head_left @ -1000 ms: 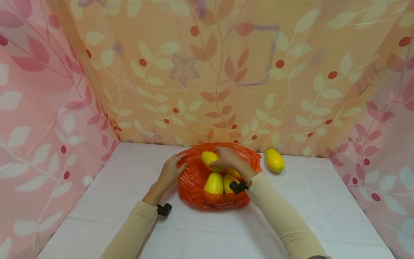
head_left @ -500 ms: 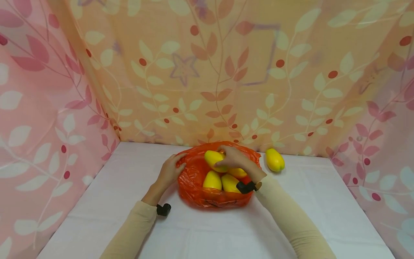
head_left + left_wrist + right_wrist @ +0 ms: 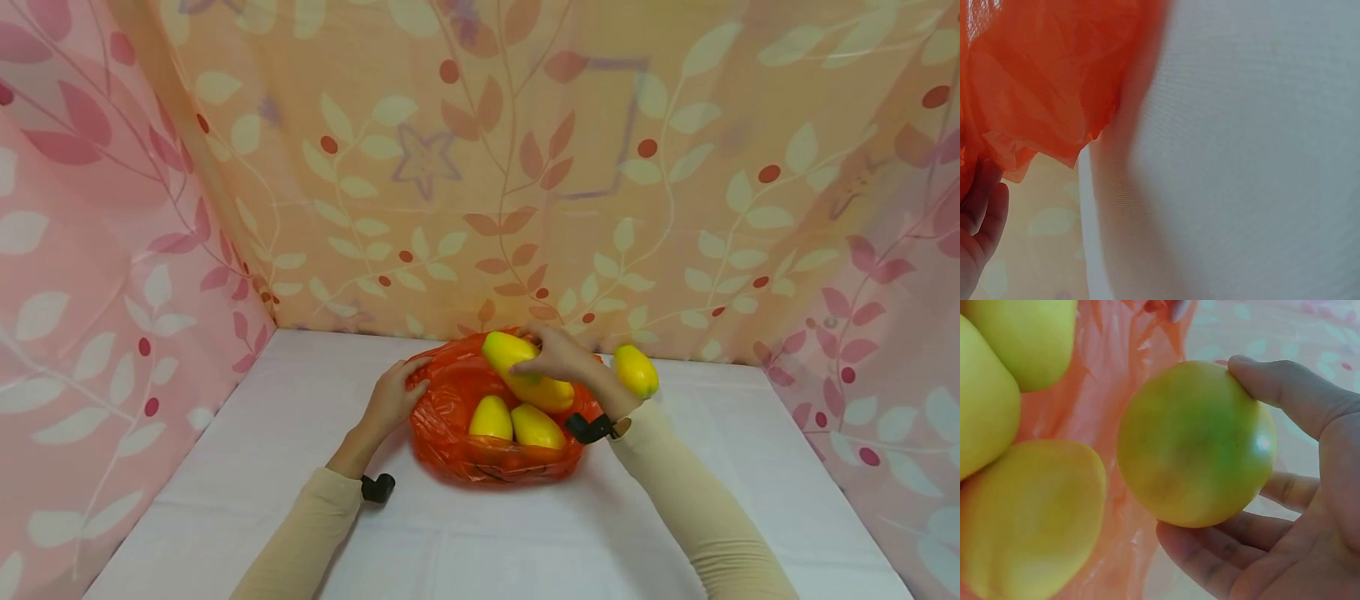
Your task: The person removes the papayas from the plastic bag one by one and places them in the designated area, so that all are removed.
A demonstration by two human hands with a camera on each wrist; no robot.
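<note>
In the head view, my right hand (image 3: 558,358) grips a yellow papaya-like fruit (image 3: 506,354) above the mouth of a red plastic bag (image 3: 442,433). The right wrist view shows the held papaya (image 3: 1194,444) end-on, greenish in the middle, with the thumb on one side and fingers on the other. My left hand (image 3: 392,396) holds the bag's left rim; in the left wrist view its fingers (image 3: 988,215) meet the bag's edge (image 3: 1054,81). Inside the bag lie a front-left papaya (image 3: 491,418), a front-right papaya (image 3: 538,427) and another (image 3: 557,396) under the right hand.
A single papaya (image 3: 636,371) lies on the white tabletop (image 3: 465,542), right of the bag and behind the right forearm. A leaf-patterned cloth (image 3: 480,167) hangs as the back wall, with pink cloth (image 3: 75,333) at the sides.
My right hand has lifted the papaya higher and shifted slightly right, so more of it shows. The left hand stays at the bag's rim.
</note>
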